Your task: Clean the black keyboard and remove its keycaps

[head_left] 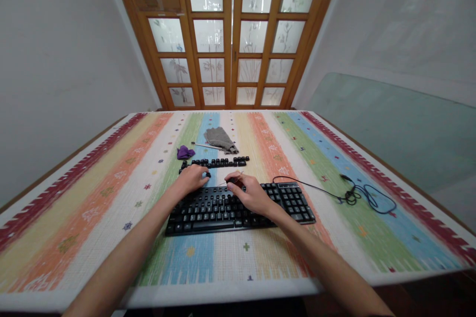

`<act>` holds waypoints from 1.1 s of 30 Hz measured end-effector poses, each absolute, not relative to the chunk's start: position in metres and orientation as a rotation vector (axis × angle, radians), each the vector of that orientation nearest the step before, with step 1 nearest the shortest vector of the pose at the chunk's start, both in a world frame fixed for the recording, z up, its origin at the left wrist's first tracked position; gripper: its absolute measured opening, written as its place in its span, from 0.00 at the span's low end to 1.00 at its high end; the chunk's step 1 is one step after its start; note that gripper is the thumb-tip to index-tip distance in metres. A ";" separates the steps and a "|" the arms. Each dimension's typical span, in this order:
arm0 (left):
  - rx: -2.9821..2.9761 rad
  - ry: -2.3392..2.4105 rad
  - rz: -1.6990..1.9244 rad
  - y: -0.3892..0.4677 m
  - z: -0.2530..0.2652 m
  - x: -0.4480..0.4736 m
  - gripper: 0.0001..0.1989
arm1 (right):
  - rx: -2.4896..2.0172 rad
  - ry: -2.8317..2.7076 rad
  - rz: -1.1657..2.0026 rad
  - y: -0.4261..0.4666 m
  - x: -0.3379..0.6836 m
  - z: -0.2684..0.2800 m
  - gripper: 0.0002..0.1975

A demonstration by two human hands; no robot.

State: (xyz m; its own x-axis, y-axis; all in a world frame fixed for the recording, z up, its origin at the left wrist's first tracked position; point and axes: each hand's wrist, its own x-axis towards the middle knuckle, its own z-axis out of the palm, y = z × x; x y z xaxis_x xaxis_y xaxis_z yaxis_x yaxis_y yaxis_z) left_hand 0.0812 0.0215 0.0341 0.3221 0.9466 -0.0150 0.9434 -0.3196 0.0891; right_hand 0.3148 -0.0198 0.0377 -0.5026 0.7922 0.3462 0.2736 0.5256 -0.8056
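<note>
A black keyboard [211,215] lies in front of me, with bare spots in its upper rows. My left hand [192,179] is over its upper left edge, thumb and finger closed on a small black keycap [208,175]. Above the middle of the keyboard, my right hand [250,192] pinches a small dark object [232,180]; a thin line sticks out from it to the left, and its kind is unclear. Behind the hands, several loose keycaps [223,162] are laid out in rows, partly hidden by my left hand.
Beyond the keycaps lie a purple cloth [185,152], a grey cloth [220,138] and a thin stick [206,146] with a dark tip. The keyboard's cable [351,195] is coiled on the right of the striped tablecloth [111,208]. Wooden doors [230,59] stand behind the table.
</note>
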 end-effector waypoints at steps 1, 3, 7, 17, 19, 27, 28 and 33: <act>2.486 1.785 0.063 0.021 0.034 0.081 0.13 | -0.862 -2.034 0.908 -0.020 0.315 0.037 0.09; 2.488 1.792 0.066 0.021 0.034 0.081 0.13 | -0.865 -2.035 0.913 -0.020 0.315 0.037 0.09; 2.497 1.802 0.037 0.021 0.034 0.083 0.13 | -0.870 -2.037 0.911 -0.020 0.315 0.037 0.09; 2.509 1.843 0.011 0.029 0.034 0.082 0.15 | -0.871 -2.030 0.923 -0.021 0.315 0.037 0.09; 2.506 1.855 0.009 0.029 0.033 0.082 0.15 | -0.866 -2.032 0.924 -0.021 0.315 0.037 0.09; 2.517 1.899 -0.016 0.028 0.032 0.081 0.16 | -0.874 -2.050 0.914 -0.023 0.313 0.036 0.10; 2.519 1.906 -0.021 0.029 0.031 0.081 0.16 | -0.875 -2.053 0.911 -0.024 0.313 0.036 0.10; 2.536 1.930 -0.024 0.030 0.030 0.081 0.16 | -0.869 -2.066 0.903 -0.026 0.313 0.039 0.10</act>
